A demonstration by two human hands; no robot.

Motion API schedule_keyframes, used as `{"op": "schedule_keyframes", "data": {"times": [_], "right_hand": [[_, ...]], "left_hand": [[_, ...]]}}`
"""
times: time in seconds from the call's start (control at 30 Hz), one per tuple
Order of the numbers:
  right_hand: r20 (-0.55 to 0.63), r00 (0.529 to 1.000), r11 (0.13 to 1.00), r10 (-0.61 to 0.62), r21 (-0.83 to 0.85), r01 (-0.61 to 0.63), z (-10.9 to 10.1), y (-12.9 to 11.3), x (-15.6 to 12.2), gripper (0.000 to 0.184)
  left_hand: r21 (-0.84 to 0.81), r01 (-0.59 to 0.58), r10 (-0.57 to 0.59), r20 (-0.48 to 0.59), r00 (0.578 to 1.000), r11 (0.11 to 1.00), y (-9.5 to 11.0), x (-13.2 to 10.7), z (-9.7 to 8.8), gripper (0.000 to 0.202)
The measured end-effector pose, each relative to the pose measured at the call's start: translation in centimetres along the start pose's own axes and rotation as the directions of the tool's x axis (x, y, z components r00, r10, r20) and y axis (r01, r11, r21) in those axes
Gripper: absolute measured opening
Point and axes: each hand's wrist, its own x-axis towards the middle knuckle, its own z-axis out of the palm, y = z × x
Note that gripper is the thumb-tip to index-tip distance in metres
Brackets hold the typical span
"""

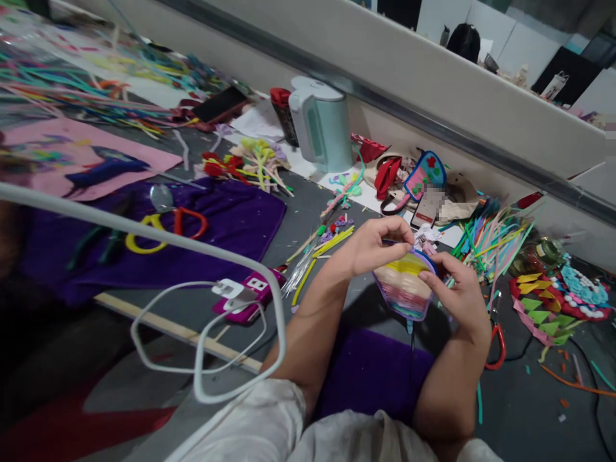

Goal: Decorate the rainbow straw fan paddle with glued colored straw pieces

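Between my hands is a small fan-shaped pipe-cleaner piece [402,289]. It has yellow, cream and pink bands, a purple rim and a short blue stem at the bottom. My left hand [380,247] is closed at its upper edge, with thumb and fingertips close together on the rim. At the right edge, my right hand [457,292] grips it, thumb in front and the other fingers partly hidden behind. Under my forearms lies a purple cloth [370,369]. Just beyond the piece are a phone [426,208] and a light-coloured bag [462,202].
A white cable [202,250] crosses the left foreground, near a magenta power strip [253,295]. Scissors with yellow and red handles [191,224] lie on another purple cloth [240,212]. A kettle [325,125] stands by the wall. Red-handled scissors [498,346] and pipe-cleaner bundles [500,240] are right.
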Motion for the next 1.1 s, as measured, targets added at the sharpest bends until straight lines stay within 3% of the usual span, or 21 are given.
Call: {"op": "schedule_keyframes", "data": {"times": [0.2,1.1], "right_hand": [[0.002,1.000,1.000,-0.003,-0.015,0.003,-0.1,-0.1,-0.1,0.021],[-0.001,1.000,1.000,0.015,-0.011,-0.015,0.0,-0.6,-0.3,0.018]], "left_hand": [[0.029,-0.043,0.043,-0.002,0.999,0.999,0.4,0.0,0.2,0.009],[0.076,-0.023,0.024,-0.010,1.000,0.997,1.2,-0.1,0.4,0.008]]}}
